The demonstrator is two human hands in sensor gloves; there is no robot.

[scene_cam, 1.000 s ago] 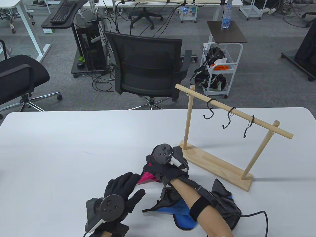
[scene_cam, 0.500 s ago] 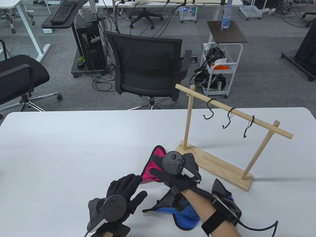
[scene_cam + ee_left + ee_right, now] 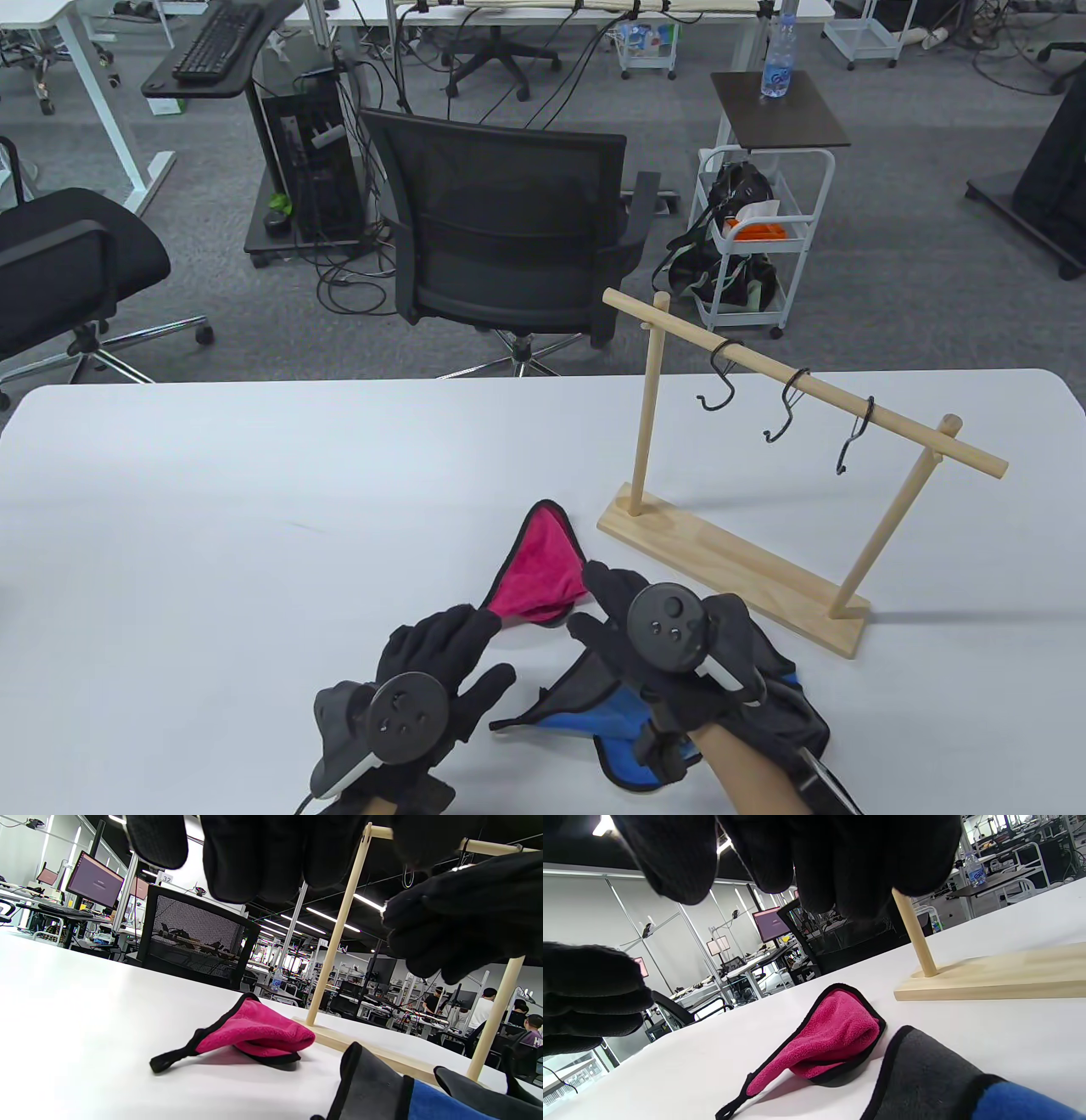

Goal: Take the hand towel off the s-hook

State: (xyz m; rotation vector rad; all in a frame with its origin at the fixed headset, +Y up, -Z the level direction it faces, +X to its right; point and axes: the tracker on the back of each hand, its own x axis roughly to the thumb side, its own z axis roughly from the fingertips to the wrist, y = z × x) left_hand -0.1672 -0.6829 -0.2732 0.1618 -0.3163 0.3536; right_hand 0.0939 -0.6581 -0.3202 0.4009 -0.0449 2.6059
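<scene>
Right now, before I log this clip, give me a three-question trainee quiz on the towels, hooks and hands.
1. True or false: a towel hangs from an S-hook on the wooden rack.
2. How many S-hooks hang on the rail?
3. The pink towel is: A) gripped by the right hand, B) lying free on the table, C) under the left hand.

Key: 1 false; 2 three; 3 B.

A crumpled pink hand towel [image 3: 536, 574] lies on the table, off the three bare s-hooks [image 3: 781, 418].
</scene>
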